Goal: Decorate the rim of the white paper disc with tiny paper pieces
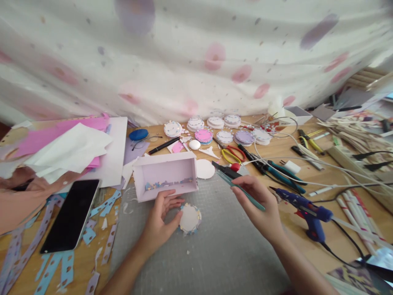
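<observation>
One lilac box lies on a grey mat, its open side facing the wearer, with small blue and yellowish scraps inside, too many to count. In front of the box, near its right end, one round white disc edged with bits of coloured paper lies flat. The left hand is between the two: its grip is fairly wide, thumb at the disc's rim, fingers by the box's front edge. To the right of the box, the right hand has a narrow grip — thumb and fingers pinching one slim teal tool that points back toward the box.

Just beside the box's right end is one plain white disc. Behind the box and to its right, eight trimmed discs stand in two rows on the wooden surface — one pink-topped disc, one purple-topped disc and six whitish ones. One phone lies left of the box; one blue glue gun lies well to its right.
</observation>
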The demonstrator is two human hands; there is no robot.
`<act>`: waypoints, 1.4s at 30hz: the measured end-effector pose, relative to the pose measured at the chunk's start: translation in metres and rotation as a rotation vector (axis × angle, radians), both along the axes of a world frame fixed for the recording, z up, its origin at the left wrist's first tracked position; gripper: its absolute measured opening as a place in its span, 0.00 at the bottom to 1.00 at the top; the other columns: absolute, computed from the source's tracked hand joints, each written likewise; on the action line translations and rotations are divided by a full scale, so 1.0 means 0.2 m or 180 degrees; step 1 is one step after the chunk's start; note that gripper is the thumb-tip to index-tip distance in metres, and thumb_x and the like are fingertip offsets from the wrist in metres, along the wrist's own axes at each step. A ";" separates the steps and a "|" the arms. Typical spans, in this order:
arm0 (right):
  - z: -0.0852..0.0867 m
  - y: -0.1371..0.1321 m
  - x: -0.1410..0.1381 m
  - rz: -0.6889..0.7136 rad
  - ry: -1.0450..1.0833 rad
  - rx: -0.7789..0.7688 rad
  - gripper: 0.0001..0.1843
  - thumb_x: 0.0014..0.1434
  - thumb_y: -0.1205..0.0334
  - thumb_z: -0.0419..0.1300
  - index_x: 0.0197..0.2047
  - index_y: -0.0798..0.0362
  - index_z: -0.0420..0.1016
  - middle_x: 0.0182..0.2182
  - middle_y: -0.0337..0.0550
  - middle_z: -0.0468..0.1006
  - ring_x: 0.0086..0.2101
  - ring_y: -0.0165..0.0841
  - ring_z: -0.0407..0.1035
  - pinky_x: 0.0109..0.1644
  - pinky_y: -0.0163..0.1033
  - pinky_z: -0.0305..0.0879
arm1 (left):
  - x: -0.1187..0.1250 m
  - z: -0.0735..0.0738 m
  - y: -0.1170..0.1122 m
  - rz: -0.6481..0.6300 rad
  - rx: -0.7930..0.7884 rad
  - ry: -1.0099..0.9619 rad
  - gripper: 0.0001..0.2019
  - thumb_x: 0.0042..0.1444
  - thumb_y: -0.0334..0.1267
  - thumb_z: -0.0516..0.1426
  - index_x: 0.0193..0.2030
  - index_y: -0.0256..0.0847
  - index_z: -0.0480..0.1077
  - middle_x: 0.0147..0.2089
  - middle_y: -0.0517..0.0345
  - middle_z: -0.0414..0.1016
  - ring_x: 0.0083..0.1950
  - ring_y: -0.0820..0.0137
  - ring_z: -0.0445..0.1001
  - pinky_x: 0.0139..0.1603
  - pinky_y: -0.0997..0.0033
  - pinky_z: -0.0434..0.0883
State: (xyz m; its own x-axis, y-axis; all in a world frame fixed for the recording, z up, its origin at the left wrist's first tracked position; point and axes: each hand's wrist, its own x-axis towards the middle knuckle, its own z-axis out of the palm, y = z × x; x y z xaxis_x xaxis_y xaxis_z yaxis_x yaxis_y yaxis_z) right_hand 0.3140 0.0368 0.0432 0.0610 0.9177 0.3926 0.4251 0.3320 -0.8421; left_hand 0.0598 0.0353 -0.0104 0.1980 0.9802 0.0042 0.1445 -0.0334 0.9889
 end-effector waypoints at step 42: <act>0.02 0.12 -0.16 0.0858 -0.0647 0.0176 0.16 0.61 0.67 0.56 0.29 0.47 0.50 0.30 0.40 0.74 0.34 0.33 0.73 0.33 0.36 0.65 | 0.00 -0.01 -0.01 0.0061 0.0001 -0.0025 0.21 0.53 0.31 0.58 0.53 0.43 0.56 0.47 0.49 0.76 0.50 0.65 0.76 0.54 0.58 0.72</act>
State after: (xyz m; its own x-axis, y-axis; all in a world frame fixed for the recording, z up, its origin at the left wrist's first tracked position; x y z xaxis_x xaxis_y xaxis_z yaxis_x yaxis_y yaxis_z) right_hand 0.2821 0.0615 0.0473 -0.2654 0.8671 0.4214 0.4732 0.4980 -0.7267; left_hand 0.0606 0.0339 -0.0120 0.1790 0.9838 0.0059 0.1373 -0.0309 0.9901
